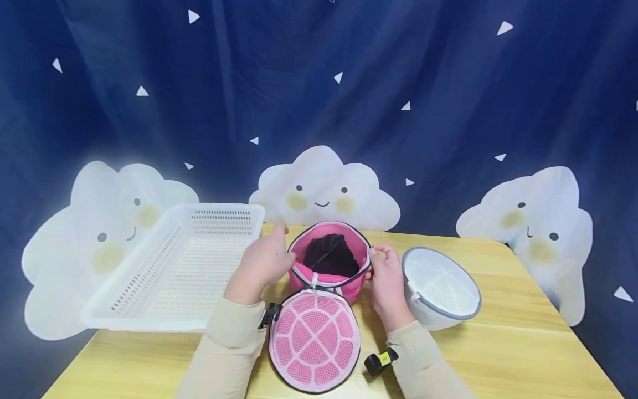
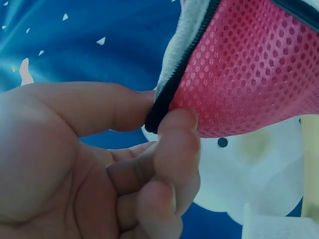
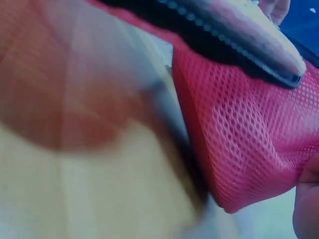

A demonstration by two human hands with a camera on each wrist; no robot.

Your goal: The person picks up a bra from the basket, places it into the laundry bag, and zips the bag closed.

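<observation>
A pink mesh laundry bag (image 1: 353, 289) stands upright on the table with its round top unzipped. Its pink mesh lid (image 1: 315, 341) hangs forward, lying toward the table's near side. Dark cloth (image 1: 331, 254) sits inside the bag. At the bag's left rim, my left hand (image 1: 261, 260) pinches the dark-edged border; the left wrist view shows thumb and fingers (image 2: 175, 144) on that edge. My right hand (image 1: 387, 282) grips the rim on the opposite side. In the right wrist view only part of that hand shows, against the pink mesh (image 3: 239, 134).
On the left stands a white perforated plastic basket (image 1: 144, 323). Close to my right hand is a white mesh bag (image 1: 432, 318) with a grey-trimmed round top and a zipper. A blue curtain (image 1: 319, 66) with cloud figures hangs behind the wooden table (image 1: 523, 343).
</observation>
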